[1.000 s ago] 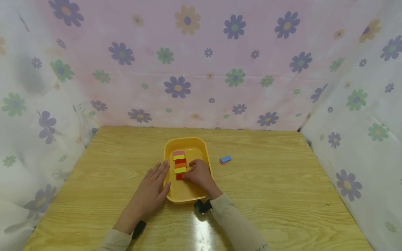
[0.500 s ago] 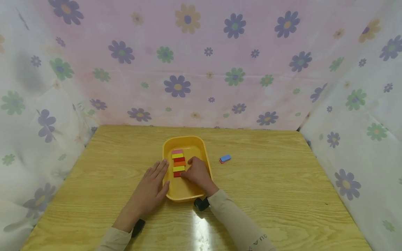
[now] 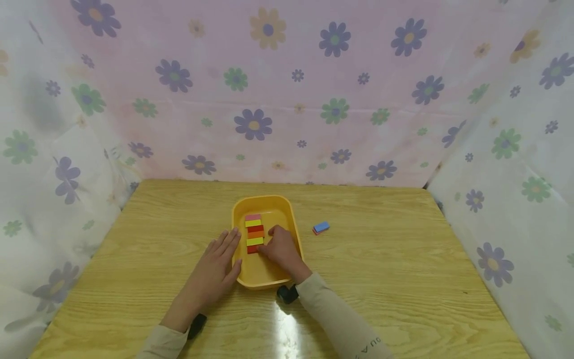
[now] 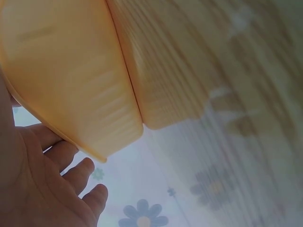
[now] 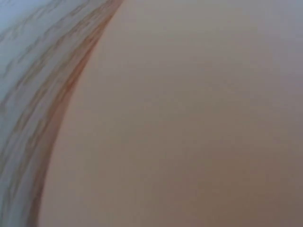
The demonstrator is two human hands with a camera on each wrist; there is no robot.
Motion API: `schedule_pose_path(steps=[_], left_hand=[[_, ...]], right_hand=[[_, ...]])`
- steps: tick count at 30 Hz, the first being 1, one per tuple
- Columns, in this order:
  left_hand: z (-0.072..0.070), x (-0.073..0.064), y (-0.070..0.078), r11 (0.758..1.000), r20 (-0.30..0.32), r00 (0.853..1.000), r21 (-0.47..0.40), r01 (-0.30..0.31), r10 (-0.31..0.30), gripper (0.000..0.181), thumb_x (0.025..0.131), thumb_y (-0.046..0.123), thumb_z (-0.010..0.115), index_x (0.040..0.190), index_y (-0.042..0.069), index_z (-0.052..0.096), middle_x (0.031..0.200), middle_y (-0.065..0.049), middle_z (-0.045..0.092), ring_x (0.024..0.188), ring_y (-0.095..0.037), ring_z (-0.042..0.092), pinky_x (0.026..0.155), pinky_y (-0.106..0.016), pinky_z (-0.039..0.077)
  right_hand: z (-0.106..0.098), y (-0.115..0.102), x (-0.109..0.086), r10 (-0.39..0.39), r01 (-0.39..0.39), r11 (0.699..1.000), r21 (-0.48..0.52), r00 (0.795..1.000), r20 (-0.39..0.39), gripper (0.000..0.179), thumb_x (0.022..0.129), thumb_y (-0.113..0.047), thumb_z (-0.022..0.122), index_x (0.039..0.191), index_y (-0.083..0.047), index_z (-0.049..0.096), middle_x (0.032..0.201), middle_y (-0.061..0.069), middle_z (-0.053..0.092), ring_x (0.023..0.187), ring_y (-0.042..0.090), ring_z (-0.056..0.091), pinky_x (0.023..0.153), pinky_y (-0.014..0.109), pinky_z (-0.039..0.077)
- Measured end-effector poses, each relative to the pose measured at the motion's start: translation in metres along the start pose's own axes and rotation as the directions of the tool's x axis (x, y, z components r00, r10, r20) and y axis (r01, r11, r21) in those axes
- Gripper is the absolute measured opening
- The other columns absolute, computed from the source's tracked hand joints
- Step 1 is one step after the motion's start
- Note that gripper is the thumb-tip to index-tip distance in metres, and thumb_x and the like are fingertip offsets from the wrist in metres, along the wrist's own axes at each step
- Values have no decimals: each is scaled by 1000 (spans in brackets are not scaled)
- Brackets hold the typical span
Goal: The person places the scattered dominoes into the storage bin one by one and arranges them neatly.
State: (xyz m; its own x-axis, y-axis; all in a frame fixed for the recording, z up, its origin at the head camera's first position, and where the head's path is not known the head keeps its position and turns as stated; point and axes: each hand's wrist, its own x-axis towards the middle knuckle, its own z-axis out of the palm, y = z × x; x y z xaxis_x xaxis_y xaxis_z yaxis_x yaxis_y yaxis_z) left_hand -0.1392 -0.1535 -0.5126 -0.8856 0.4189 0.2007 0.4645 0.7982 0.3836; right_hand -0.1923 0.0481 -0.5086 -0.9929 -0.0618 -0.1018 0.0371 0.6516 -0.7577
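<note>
A yellow plastic tray (image 3: pixel 264 276) stands on the table, holding a column of small flat rectangular blocks. From far to near they are a pink block (image 3: pixel 253 217), a yellow block, a dark red block, an orange block (image 3: pixel 256 234), a yellow block (image 3: pixel 255 241) and a red block (image 3: pixel 252 249). My right hand (image 3: pixel 283 252) reaches over the tray's right side, thumb at the right end of the near red block, fingers curled and partly hidden. My left hand (image 3: pixel 217 269) lies along the tray's left rim with extended fingers; the left wrist view shows its fingers (image 4: pixel 78 172) beside the tray wall (image 4: pixel 94 80).
A blue block (image 3: pixel 321 227) lies on top of a red one on the wooden table (image 3: pixel 394 259), right of the tray. Flower-patterned cloth (image 3: pixel 287 89) hangs behind and at both sides. In the right wrist view the tray's pale wall (image 5: pixel 180 118) fills most of the picture.
The near red block has slid slightly left and away from me, up against the yellow one, with my right hand. The tray has shifted slightly left; my left hand stays at its rim.
</note>
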Motion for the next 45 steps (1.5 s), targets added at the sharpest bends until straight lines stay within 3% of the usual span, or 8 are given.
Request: schedule_pose_path(steps=[9,15,21,28,33,37,41,45], left_hand=[[-1,0,1,1000,-34,999,22,-20,21,63,103,27,58,156,1,37,166,-11,30,154,-36,25,122,-60,23],[-2,-1,2,999,-38,999,35,-24,25,62,103,27,57,156,2,38,166,-11,31,153,-37,27,122,-61,24],[-1,1,1,999,-42,998,35,-39,40,62,102,26,59,156,3,39,165,-10,32,153,-37,28,121,-61,24],[-1,2,-1,999,-17,999,25,-40,40,63,102,26,58,157,3,37,166,-11,31,153,-37,27,122,-62,22],[-2,2,-3,999,-9,999,13,-40,40,64,102,27,58,157,3,36,166,-11,31,153,-37,26,122,-63,22],[-1,2,-4,999,-15,999,8,-46,46,64,102,27,58,157,3,36,166,-11,30,154,-37,26,122,-63,22],[0,0,-3,998,-33,998,4,-55,55,63,102,26,58,157,3,37,166,-11,31,153,-38,27,121,-63,22],[1,0,-3,998,-59,996,3,-66,66,63,102,25,59,156,3,38,165,-12,32,152,-39,29,120,-64,24]], right_hand=[[-1,-1,-3,0,0,1000,14,1000,-7,42,89,-17,78,117,8,59,83,9,67,67,13,57,61,24,49],[-16,-6,-16,30,-43,990,133,994,101,54,92,-20,74,133,8,52,92,10,67,64,18,66,59,26,53],[-36,-8,-29,-42,5,970,243,988,147,56,96,-19,70,140,8,48,109,17,66,75,30,72,67,37,62],[-47,6,-34,-243,214,872,440,970,9,35,99,-10,66,131,2,61,113,22,66,99,48,66,72,44,64],[-51,19,-35,-305,305,786,538,948,-91,30,97,-7,68,126,0,64,113,23,67,95,41,70,70,33,64],[-56,33,-36,-308,332,728,599,940,-146,29,96,-5,68,124,0,64,116,29,64,89,25,71,69,29,62],[-67,51,-36,-306,350,715,605,935,-179,31,95,-4,69,124,4,63,116,34,61,85,13,70,67,28,62],[-82,72,-34,-291,357,743,566,934,-206,32,93,-2,71,123,5,64,112,32,62,85,11,69,66,28,62]])
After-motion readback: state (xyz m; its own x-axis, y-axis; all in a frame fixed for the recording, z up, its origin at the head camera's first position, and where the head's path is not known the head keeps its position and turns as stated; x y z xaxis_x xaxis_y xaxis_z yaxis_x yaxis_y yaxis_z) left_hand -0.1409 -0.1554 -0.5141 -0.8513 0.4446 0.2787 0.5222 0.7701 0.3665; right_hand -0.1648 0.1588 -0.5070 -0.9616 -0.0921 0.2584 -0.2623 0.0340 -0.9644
